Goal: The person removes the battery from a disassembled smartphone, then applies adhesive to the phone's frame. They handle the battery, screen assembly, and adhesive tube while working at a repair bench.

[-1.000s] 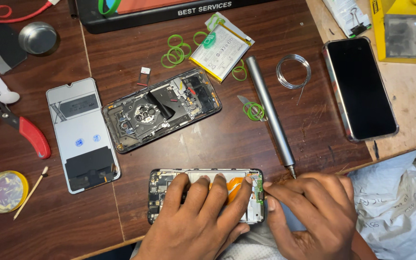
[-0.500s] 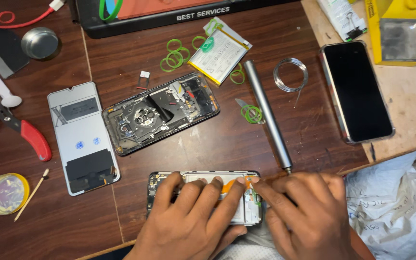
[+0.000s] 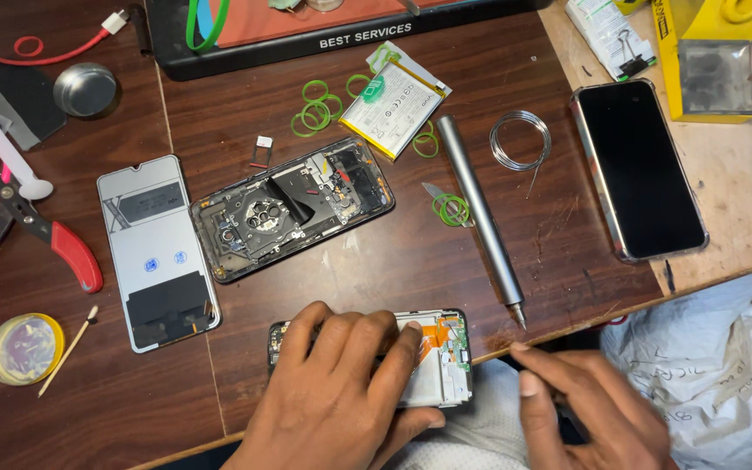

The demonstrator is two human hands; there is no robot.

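Right hand (image 3: 594, 409) has slid off the opened phone (image 3: 441, 357), fingers loose, empty | left hand (image 3: 341, 392) lies flat, pinning it | back cover (image 3: 293, 207), battery (image 3: 391, 109) already out; reassembly left

Phone repair workshop: opened phones (image 3: 292, 206), loose battery (image 3: 391, 106), screwdriver (image 3: 479, 215), pliers (image 3: 32, 235) on bench.
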